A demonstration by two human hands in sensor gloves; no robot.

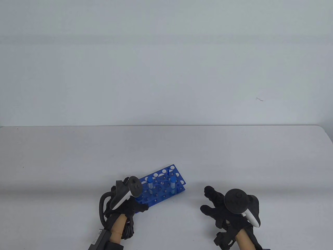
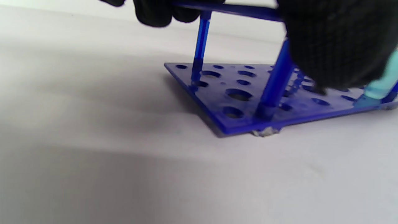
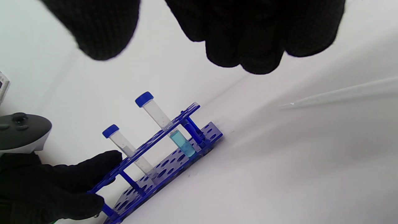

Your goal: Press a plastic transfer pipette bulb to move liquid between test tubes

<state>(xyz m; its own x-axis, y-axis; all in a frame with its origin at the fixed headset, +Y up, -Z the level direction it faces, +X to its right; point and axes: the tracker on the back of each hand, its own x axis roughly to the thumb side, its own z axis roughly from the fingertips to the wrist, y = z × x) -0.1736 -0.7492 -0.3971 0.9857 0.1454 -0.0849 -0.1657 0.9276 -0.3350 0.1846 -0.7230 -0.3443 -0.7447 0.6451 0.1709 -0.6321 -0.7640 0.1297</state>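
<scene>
A blue test tube rack [image 1: 166, 186] stands at an angle near the table's front edge. It carries two blue-capped tubes: one [image 3: 183, 144] with pale blue liquid at its bottom, the other [image 3: 130, 149] clear. My left hand [image 1: 134, 204] grips the rack's near left end, fingers [image 2: 155, 12] over the top plate and thumb [image 2: 335, 46] beside a post. My right hand [image 1: 212, 201] hovers right of the rack with fingers [image 3: 245, 37] spread and holds nothing. A translucent pipette [image 3: 342, 92] lies on the table beyond it, tip toward the rack; the table view does not show it.
The white table's far edge [image 1: 166, 126] meets a plain wall. A black cable [image 1: 102, 208] loops at my left wrist. The corner of a small white device [image 3: 3, 85] shows at the right wrist view's left edge.
</scene>
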